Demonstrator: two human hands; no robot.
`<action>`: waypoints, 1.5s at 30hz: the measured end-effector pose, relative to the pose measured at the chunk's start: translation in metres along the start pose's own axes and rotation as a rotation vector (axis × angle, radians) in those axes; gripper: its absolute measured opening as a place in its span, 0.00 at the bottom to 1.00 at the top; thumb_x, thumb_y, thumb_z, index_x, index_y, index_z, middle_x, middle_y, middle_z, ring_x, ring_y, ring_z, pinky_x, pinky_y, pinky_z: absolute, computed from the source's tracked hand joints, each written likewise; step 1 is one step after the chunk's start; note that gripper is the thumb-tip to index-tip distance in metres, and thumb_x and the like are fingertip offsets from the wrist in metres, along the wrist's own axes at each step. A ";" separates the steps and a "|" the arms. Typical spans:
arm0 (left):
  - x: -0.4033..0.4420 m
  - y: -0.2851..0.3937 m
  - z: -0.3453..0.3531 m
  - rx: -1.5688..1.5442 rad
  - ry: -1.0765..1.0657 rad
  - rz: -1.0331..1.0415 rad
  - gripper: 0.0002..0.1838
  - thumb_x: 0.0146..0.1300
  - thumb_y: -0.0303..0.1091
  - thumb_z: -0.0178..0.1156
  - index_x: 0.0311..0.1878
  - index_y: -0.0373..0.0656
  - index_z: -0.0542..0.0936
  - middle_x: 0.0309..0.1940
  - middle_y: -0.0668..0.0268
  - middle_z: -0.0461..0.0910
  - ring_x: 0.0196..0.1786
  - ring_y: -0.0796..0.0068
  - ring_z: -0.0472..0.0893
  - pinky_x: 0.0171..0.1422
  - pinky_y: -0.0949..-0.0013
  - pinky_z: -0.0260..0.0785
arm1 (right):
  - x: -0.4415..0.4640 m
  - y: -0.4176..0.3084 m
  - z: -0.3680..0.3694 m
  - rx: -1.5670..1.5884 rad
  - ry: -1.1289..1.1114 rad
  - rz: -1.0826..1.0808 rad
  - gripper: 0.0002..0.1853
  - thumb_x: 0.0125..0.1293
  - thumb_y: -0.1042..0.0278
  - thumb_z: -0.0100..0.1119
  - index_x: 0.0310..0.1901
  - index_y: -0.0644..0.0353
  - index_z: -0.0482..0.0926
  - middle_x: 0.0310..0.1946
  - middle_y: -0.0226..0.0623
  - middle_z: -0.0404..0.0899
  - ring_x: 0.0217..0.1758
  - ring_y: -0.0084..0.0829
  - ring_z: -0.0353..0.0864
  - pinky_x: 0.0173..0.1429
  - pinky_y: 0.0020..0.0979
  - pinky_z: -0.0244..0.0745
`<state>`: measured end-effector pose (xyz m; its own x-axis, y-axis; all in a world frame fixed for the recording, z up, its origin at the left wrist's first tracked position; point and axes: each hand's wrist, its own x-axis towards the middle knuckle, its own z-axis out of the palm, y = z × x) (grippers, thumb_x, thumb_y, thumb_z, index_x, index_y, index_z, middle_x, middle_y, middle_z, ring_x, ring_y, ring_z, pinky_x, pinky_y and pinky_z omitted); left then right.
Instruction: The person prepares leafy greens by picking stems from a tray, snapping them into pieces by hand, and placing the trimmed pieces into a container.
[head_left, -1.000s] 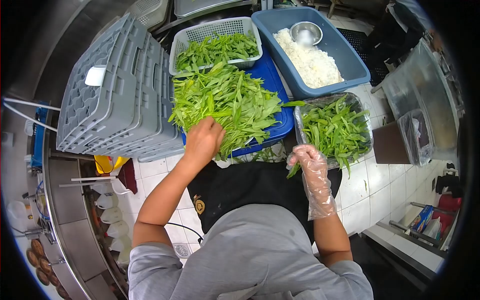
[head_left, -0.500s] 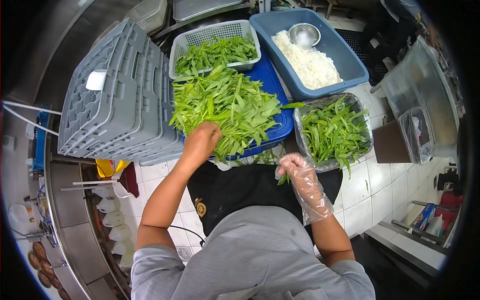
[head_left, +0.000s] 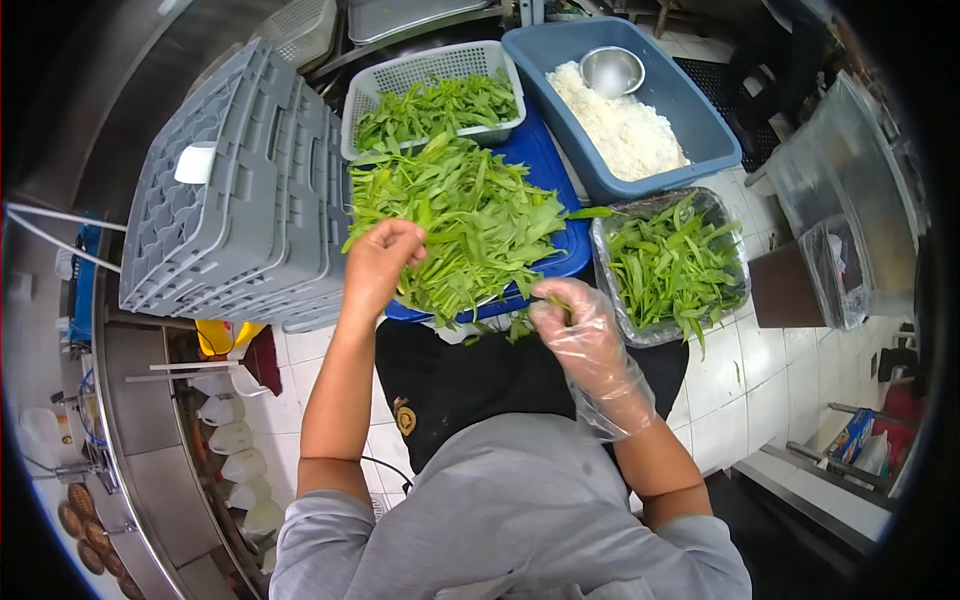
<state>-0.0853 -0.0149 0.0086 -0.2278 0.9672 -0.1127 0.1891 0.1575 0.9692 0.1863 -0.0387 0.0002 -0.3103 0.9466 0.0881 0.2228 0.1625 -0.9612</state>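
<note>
We are clamping some greens [head_left: 562, 306] in our gloved right grip [head_left: 572, 322]. We are holding our left grip [head_left: 384, 262] curled at the pile [head_left: 475, 220]; whether it is clamping anything, we cannot tell. Right of the gloved grip, a tub [head_left: 648, 329] is standing; beyond both, a basket [head_left: 428, 69] and bin [head_left: 692, 125].

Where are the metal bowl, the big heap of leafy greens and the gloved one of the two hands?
Metal bowl [head_left: 612, 72]: head view, middle of its visible surface.
Heap of leafy greens [head_left: 470, 215]: head view, middle of its leaves.
Gloved right hand [head_left: 578, 315]: head view, middle of the hand.
</note>
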 end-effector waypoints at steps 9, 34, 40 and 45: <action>-0.058 -0.016 0.060 0.028 -0.292 -0.170 0.10 0.65 0.34 0.62 0.42 0.37 0.83 0.30 0.67 0.82 0.33 0.80 0.80 0.40 0.73 0.72 | 0.007 0.017 -0.007 -0.562 -0.223 -0.245 0.15 0.61 0.62 0.62 0.49 0.54 0.79 0.40 0.38 0.83 0.44 0.43 0.82 0.47 0.40 0.75; -0.067 -0.018 0.050 0.080 0.113 -0.044 0.09 0.66 0.35 0.63 0.36 0.37 0.81 0.16 0.72 0.72 0.20 0.87 0.69 0.25 0.78 0.60 | -0.036 0.054 -0.021 0.308 -0.015 0.459 0.09 0.70 0.63 0.59 0.41 0.61 0.78 0.22 0.25 0.72 0.23 0.16 0.65 0.30 0.21 0.64; -0.055 -0.020 0.052 -0.185 -0.147 -0.301 0.10 0.67 0.39 0.61 0.35 0.42 0.82 0.15 0.76 0.69 0.16 0.88 0.62 0.20 0.80 0.51 | -0.018 0.012 -0.005 -0.243 -0.032 -0.271 0.15 0.52 0.73 0.72 0.43 0.55 0.82 0.31 0.38 0.80 0.25 0.34 0.77 0.31 0.31 0.72; -0.085 -0.036 0.086 -0.618 -0.382 -0.587 0.12 0.69 0.34 0.52 0.39 0.37 0.82 0.14 0.74 0.67 0.14 0.86 0.61 0.17 0.79 0.48 | -0.015 0.020 0.014 -0.354 -0.177 -0.382 0.18 0.56 0.66 0.66 0.50 0.47 0.80 0.43 0.39 0.81 0.46 0.41 0.81 0.46 0.38 0.79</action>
<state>0.0098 -0.0852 -0.0356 0.2248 0.7834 -0.5795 -0.4230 0.6142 0.6662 0.1826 -0.0530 -0.0236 -0.5739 0.7453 0.3392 0.3512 0.5983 -0.7202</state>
